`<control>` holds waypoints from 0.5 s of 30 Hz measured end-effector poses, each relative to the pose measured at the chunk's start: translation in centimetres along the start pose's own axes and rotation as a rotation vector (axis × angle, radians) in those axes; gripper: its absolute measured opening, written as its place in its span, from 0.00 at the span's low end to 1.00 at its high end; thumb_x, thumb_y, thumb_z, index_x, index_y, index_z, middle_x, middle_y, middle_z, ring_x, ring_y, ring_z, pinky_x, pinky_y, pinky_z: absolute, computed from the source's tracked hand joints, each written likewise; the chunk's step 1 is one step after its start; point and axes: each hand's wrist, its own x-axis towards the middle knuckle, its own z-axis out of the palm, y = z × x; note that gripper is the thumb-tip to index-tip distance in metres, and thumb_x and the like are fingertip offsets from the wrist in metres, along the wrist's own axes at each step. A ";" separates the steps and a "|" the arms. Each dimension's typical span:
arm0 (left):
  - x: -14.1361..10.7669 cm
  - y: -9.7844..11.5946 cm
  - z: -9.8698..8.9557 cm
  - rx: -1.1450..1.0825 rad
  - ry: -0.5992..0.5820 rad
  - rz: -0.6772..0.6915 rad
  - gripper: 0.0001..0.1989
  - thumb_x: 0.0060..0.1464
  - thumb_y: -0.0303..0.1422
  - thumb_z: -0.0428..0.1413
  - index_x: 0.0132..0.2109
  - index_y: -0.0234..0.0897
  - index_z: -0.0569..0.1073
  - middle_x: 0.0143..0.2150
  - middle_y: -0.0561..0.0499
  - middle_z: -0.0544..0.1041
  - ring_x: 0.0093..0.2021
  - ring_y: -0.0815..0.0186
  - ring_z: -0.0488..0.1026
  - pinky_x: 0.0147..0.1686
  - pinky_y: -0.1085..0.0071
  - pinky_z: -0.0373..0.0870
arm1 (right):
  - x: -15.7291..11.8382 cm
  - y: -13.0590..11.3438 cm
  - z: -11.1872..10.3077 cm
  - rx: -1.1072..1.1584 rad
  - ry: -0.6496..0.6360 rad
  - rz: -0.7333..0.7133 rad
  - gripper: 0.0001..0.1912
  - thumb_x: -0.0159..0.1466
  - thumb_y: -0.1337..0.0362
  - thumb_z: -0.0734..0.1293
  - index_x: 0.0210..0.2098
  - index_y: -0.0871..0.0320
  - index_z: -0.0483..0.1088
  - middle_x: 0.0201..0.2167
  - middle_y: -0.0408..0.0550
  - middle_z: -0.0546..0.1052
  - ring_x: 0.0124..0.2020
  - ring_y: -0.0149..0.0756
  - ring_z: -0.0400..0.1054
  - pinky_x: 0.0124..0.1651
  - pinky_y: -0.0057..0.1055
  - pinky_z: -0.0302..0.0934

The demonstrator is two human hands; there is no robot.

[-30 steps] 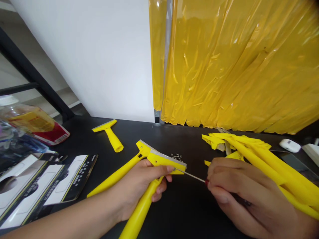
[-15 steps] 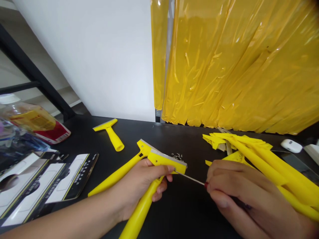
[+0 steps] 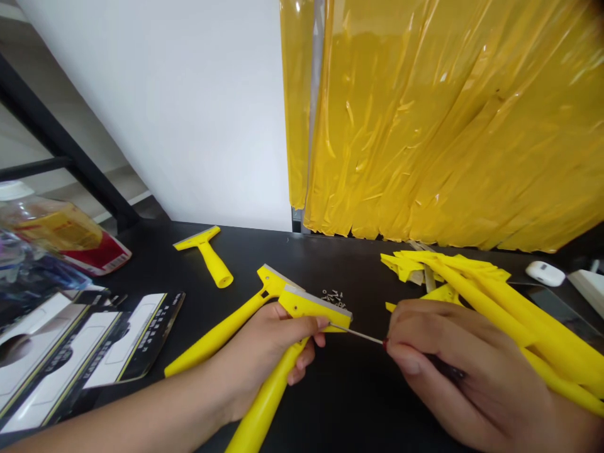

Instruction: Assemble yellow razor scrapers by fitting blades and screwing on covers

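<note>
My left hand (image 3: 278, 340) is closed around the neck of a yellow scraper (image 3: 314, 309), its thumb pressed on the head near a screw hole. My right hand (image 3: 453, 365) pinches a thin screwdriver (image 3: 361, 335), whose tip meets the scraper head beside my left thumb. The screwdriver's handle is mostly hidden in my fingers. Another long yellow scraper (image 3: 221, 330) lies behind my left hand. Small screws (image 3: 334, 297) are scattered just beyond the held scraper's blade. A short scraper (image 3: 213, 261) rests farther back on the left.
On the right lies a pile of yellow handles and parts (image 3: 500, 302), near a white case (image 3: 545, 274). Card packages (image 3: 132, 340) and a bottle (image 3: 75, 236) occupy the left of the black table (image 3: 330, 251). Yellow film (image 3: 425, 126) hangs behind.
The view has shifted slightly. Both hands keep their grips, and the screwdriver remains at the scraper head with my right hand marginally closer to it.
</note>
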 end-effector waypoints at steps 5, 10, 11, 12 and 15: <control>-0.3 -0.2 0.1 0.072 -0.035 0.014 0.14 0.59 0.40 0.61 0.31 0.33 0.76 0.18 0.53 0.67 0.17 0.73 0.61 0.19 0.77 0.57 | 0.3 -0.4 -0.1 0.014 0.008 0.103 0.10 0.72 0.68 0.63 0.33 0.54 0.66 0.23 0.38 0.70 0.23 0.28 0.64 0.27 0.26 0.58; -0.4 -0.4 0.3 0.141 -0.018 0.021 0.13 0.58 0.39 0.60 0.33 0.32 0.75 0.19 0.54 0.67 0.18 0.73 0.61 0.19 0.77 0.56 | 1.7 -1.8 -1.6 0.051 -0.162 0.201 0.06 0.69 0.73 0.64 0.37 0.55 0.67 0.26 0.38 0.72 0.24 0.27 0.65 0.27 0.25 0.59; -0.4 -0.4 0.4 0.148 -0.014 0.024 0.13 0.58 0.40 0.60 0.34 0.32 0.75 0.19 0.54 0.67 0.18 0.73 0.61 0.20 0.76 0.56 | 1.9 -2.0 -2.0 0.043 -0.192 0.182 0.07 0.67 0.74 0.64 0.37 0.55 0.67 0.25 0.38 0.71 0.24 0.28 0.65 0.27 0.25 0.60; -0.4 -0.4 0.4 0.152 -0.012 0.020 0.13 0.58 0.40 0.60 0.34 0.32 0.75 0.19 0.54 0.67 0.18 0.73 0.61 0.20 0.76 0.56 | 2.0 -2.1 -2.2 0.037 -0.205 0.159 0.08 0.65 0.75 0.64 0.38 0.56 0.68 0.25 0.38 0.71 0.24 0.28 0.65 0.26 0.25 0.60; -0.3 -0.5 0.3 0.157 0.003 -0.008 0.14 0.57 0.40 0.60 0.32 0.32 0.75 0.18 0.54 0.67 0.17 0.73 0.60 0.19 0.76 0.55 | 1.7 -2.1 -2.0 0.018 -0.153 0.140 0.10 0.62 0.77 0.65 0.39 0.56 0.68 0.25 0.38 0.72 0.23 0.28 0.66 0.26 0.25 0.61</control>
